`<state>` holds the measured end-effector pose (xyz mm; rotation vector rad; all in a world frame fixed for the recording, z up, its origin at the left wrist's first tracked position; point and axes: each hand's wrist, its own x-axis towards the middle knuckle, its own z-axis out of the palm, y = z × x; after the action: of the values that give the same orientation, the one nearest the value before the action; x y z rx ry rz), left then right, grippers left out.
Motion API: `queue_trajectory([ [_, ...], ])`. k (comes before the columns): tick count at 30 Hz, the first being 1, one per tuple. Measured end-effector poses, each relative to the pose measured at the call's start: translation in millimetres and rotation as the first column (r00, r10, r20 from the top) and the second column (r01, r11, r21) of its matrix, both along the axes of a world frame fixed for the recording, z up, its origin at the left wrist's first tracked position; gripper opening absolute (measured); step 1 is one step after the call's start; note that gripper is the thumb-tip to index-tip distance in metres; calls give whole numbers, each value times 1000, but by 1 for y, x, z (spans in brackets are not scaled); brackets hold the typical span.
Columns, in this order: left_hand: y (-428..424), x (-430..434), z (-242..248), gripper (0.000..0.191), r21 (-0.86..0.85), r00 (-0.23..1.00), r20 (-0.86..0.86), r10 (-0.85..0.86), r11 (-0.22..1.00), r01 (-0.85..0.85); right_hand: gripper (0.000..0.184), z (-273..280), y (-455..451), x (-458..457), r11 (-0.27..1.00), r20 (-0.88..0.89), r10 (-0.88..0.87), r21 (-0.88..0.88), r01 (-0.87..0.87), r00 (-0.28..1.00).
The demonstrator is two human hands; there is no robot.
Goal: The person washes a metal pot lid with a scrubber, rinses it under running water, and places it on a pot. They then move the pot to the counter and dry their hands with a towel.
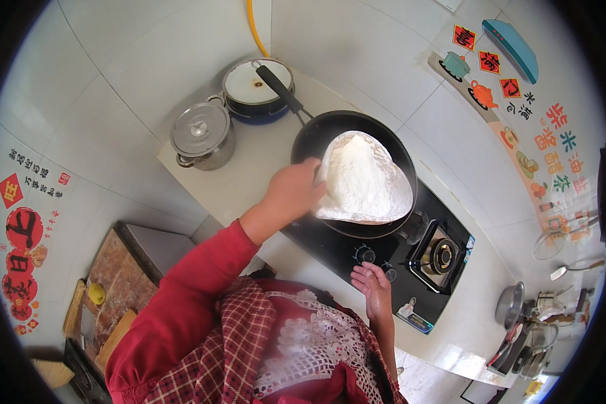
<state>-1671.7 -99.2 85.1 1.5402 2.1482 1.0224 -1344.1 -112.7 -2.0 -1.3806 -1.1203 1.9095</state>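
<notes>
My left hand [295, 187] grips the near-left rim of a shallow bowl [401, 189] with an uneven, powder-dusted rim. White powder that looks like flour [358, 177] is heaped inside it. The bowl is over a black frying pan [308, 141] on the gas stove, overlapping much of the pan; whether it rests on the pan cannot be told. My right hand [373, 285] holds nothing, its fingers loosely extended at the stove's front edge. Just beyond its fingertips is a control knob [366, 254]; contact is unclear.
A lidded steel pot [202, 134] and a dark pot with a white lid [257, 83] stand left of the pan, whose handle [278, 88] reaches over the latter. A bare burner [442, 256] lies right. Farther right are a metal bowl [510, 305] and utensils.
</notes>
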Motion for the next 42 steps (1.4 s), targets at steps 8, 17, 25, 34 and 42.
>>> queue_trajectory([
  [8,11,-40,2,23,366,923,-140,357,885,-287,30,-6,3,5,1000,12,10,2,-10,1000],
  [17,79,-161,-43,30,156,798,-496,342,939,-306,31,-12,1,5,998,76,49,-37,-46,996],
  [25,132,-206,-86,50,-7,730,-667,146,979,-203,33,-55,7,20,929,266,249,206,-307,931],
  [34,155,-231,-103,55,-195,894,-428,133,952,-235,29,-21,10,-11,989,199,115,-111,-95,973],
  [42,163,-252,-113,55,-263,894,-441,79,941,-212,30,-33,14,-11,967,244,246,0,-253,938],
])
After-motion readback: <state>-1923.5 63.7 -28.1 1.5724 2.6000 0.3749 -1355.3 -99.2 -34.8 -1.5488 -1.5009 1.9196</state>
